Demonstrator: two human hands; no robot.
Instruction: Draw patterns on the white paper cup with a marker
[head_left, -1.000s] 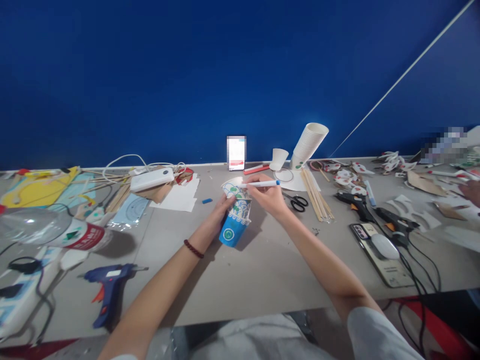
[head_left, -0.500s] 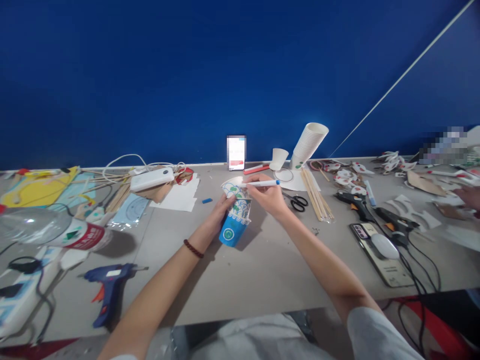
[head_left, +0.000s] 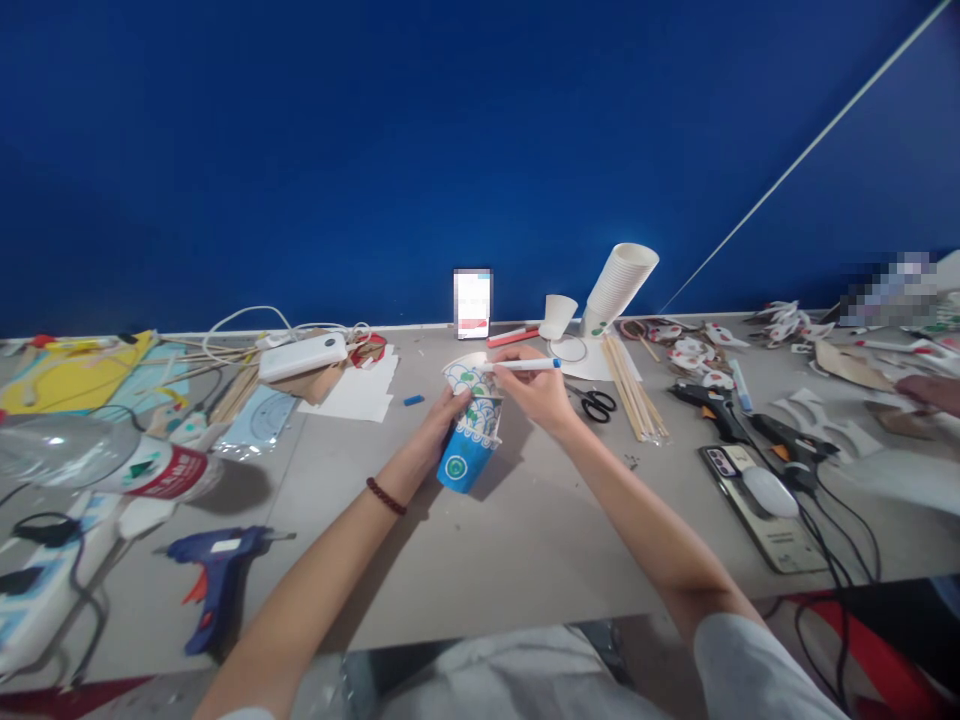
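Note:
Near the middle of the view, my left hand (head_left: 441,428) is wrapped round the left side of a decorated paper cup (head_left: 463,462). The cup is blue below, with a green round mark, and white with blue arcs and green patches above. My right hand (head_left: 531,385) pinches a white marker (head_left: 529,366) with a blue end; its tip is at the white upper part of the cup. A small blue cap (head_left: 414,400) lies on the table left of the cup.
A lit phone (head_left: 473,304) stands against the blue wall. Behind on the right are stacked cups (head_left: 619,288), scissors (head_left: 598,405) and sticks (head_left: 631,392). A blue glue gun (head_left: 219,575) and bottle (head_left: 161,468) lie left. Another person's hand (head_left: 928,392) is far right.
My hands, the cup and the marker have barely moved. At the far right, the other person's hand has shifted slightly left.

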